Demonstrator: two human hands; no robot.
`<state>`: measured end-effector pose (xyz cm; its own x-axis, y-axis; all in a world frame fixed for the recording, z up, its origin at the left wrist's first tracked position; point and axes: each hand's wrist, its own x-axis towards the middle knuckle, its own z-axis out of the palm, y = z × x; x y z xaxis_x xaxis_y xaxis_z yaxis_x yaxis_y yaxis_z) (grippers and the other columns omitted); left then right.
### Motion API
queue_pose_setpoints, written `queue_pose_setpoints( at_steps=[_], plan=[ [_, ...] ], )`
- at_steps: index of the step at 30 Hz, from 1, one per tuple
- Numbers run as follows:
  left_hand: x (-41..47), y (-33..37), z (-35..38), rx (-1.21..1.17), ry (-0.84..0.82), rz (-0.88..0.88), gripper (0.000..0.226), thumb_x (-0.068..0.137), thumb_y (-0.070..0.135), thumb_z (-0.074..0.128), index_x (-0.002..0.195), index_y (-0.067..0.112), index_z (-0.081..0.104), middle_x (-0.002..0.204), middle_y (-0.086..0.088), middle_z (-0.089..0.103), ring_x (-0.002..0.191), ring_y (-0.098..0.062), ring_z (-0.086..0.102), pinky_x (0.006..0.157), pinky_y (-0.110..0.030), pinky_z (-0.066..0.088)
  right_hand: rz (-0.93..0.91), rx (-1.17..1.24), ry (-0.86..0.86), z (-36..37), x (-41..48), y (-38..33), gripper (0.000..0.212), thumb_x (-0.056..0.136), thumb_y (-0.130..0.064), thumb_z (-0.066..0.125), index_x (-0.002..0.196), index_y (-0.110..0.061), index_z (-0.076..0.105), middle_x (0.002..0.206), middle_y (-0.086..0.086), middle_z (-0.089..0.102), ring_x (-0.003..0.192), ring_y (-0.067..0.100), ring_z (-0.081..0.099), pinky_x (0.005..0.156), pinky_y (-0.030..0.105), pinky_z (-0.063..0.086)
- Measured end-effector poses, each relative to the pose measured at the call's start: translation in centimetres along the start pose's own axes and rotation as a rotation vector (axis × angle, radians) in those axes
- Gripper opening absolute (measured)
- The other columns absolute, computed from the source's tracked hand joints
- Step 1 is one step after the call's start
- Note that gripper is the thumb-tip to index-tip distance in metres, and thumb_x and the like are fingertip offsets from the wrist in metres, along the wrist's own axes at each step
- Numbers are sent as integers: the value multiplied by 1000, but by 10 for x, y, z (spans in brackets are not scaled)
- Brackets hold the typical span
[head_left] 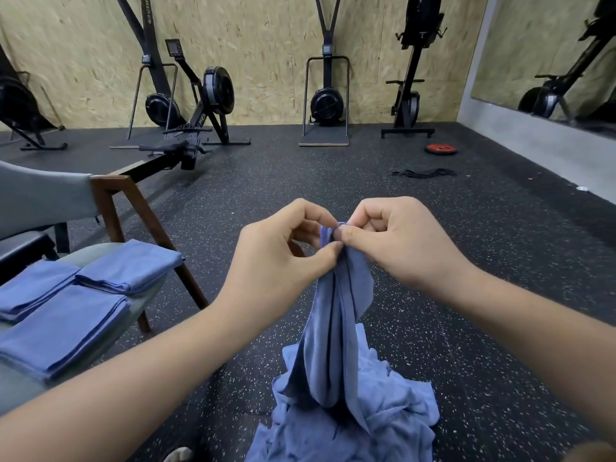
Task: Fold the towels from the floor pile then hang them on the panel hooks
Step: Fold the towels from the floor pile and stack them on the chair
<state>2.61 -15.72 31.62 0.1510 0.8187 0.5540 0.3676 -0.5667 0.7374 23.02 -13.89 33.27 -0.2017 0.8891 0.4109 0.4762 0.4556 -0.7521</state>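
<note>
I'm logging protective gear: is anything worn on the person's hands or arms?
Nothing shows. The left hand and right hand are bare, without gloves or rings; both forearms are uncovered to the frame's edge, with no sleeves, watch or bands.

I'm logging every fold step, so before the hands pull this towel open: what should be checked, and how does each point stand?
1. Grip of left hand on lifted towel: ok, it pinches the top edge.
2. Grip of right hand: ok, it pinches the same edge, right beside the left.
3. Towel opened out: not ok, it hangs bunched in long folds.
4. Lower end free of floor pile: cannot tell, they overlap in view.
5. Stacks of folded towels on chair neat: ok.
6. Panel hooks in sight: not ok, none show.
</note>
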Motion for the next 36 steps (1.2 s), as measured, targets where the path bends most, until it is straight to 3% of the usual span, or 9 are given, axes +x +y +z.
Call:
queue_pose_setpoints(
  at_steps=[4,11,15,18,21,25,30,32,36],
  plan=[
    [3,0,-1,95,72,11,23,83,9,84,91,27,72,80,14,73,72,-6,67,66,-16,47,-14,-21,-8,0,-1,-1,26,94,-29,82,75,-13,73,48,-8,50,46,4,35,48,15,27],
    [15,-3,-22,166,126,-11,19,87,10,80,88,28,76,80,11,76,68,-6,67,69,-23,53,68,-316,-212,-20,5,7,30,91,-40,82,74,-18,70,54,-3,59,49,7,43,51,21,33],
    [21,-10,-34,205,164,-1,20,88,9,80,88,29,77,80,12,76,70,-7,70,72,-28,59,47,-405,-77,-35,8,13,34,94,-50,75,76,-22,67,65,-1,66,54,5,49,55,21,36],
    [23,-11,-38,221,182,5,18,88,10,82,87,28,78,79,13,77,72,-10,72,73,-30,61,-34,-358,77,-41,9,11,30,94,-43,77,76,-21,67,66,-4,67,59,8,54,58,24,39],
    [25,-8,-41,203,196,14,17,89,11,83,86,27,79,78,13,77,71,-6,72,70,-25,60,-99,-163,167,-42,9,6,27,93,-32,82,77,-17,65,60,-2,58,56,6,43,56,25,35],
    [27,-7,-43,101,189,-11,15,91,9,82,88,24,78,80,10,78,71,-2,69,67,-16,52,-131,89,161,-42,10,1,26,93,-22,85,98,-13,60,78,15,64,66,17,50,62,35,43],
    [25,-6,-38,-4,100,12,14,94,9,80,93,21,74,80,2,76,70,-10,63,65,-28,49,-108,-32,63,-48,10,-1,30,93,-10,74,114,-28,63,87,4,67,75,30,56,70,36,47],
    [22,-5,-33,-16,37,12,14,95,11,79,97,23,71,81,2,77,69,-10,63,65,-24,47,-100,-141,-21,-45,7,-2,28,92,-14,75,113,-30,67,95,-4,67,82,16,61,76,27,47],
    [19,-7,-22,5,-86,17,21,95,12,80,104,26,68,86,5,80,71,-21,68,68,-30,52,-163,-272,-146,-27,0,-4,43,91,-46,81,129,-34,65,123,-17,68,121,-2,61,101,17,44]
  ],
)
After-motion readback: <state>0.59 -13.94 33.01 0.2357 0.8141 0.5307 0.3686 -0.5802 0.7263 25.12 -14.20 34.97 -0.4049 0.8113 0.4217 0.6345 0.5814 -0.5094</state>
